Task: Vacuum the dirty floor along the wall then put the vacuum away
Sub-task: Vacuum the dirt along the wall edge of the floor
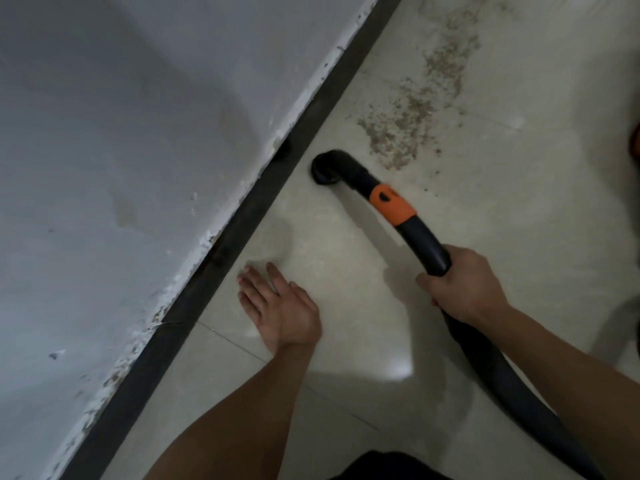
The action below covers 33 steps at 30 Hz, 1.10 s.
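Head view, looking down at pale tiled floor (346, 271) beside a grey wall (121, 133). A dark baseboard (242, 230) runs diagonally along the wall's foot, with chipped white paint along its upper edge. Right hand (464, 282): fingers curled round the black vacuum pipe (422, 240), gripping it just behind an orange collar (393, 204). The pipe curves forward to a round black nozzle (325, 169), mouth down at the floor, near the baseboard but apart from it. The black hose (519, 386) trails from the hand to the lower right edge. Left hand (280, 306): fingers straight and slightly spread, holding nothing, low over the tile near the baseboard; cannot tell whether it touches the floor. Brown gritty dirt (415, 109) lies in a band beyond the nozzle, just right of it.
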Motion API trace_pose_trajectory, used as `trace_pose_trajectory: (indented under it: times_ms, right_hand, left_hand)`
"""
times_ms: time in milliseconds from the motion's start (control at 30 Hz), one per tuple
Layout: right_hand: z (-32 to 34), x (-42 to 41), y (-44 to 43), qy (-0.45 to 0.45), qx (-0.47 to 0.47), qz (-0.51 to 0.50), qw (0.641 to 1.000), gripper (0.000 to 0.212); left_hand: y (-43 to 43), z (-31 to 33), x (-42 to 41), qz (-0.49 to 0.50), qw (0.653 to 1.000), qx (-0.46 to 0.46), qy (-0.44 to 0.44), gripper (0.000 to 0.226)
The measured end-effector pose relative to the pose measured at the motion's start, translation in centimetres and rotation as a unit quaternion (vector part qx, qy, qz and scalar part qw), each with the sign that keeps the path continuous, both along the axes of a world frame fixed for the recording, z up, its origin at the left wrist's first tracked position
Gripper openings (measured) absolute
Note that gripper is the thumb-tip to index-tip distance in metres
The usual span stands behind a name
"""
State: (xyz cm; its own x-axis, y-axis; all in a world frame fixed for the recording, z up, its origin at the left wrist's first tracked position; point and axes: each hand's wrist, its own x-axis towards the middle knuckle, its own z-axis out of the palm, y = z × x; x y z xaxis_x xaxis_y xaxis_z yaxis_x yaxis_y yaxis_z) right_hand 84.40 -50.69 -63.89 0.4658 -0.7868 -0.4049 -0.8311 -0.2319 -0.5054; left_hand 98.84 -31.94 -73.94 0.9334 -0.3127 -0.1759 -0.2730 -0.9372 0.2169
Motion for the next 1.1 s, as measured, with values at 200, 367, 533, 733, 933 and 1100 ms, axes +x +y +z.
trace_pose_trajectory:
  times_ms: [200,367,533,733,933,1100]
  right_hand:
    - [0.0,-14.6,3.5,0.046,-0.029,-0.068,0.996,0.021]
    - [-0.1,-21.0,1.3,0.033,-0.044,-0.198,0.979,0.014]
    - [-0.9,-15.5,-1.5,-0.05,-0.026,-0.198,0.979,0.014]
    - [-1.7,-13.1,0.2,-0.037,-0.018,-0.069,0.997,0.016]
    - [-1.1,-15.2,-3.9,-0.051,-0.065,-0.171,0.982,0.014]
    - [-1.0,-11.0,-2.7,-0.046,-0.009,-0.083,0.995,0.015]
  left_hand:
    - [0.3,-0.1,0.0,-0.012,1.0,0.025,-0.003,0.059]
    - [0.2,0.2,-0.1,-0.019,0.999,0.033,-0.012,0.058]
    - [-0.6,0.2,0.5,-0.086,0.996,0.026,-0.026,0.056]
    - [-5.9,1.5,1.8,-0.137,0.989,-0.051,-0.027,0.047]
    - [-12.4,0.9,3.5,-0.098,0.99,-0.093,-0.031,0.047]
    - [-14.9,-0.7,3.3,-0.015,0.994,-0.088,-0.057,0.049]
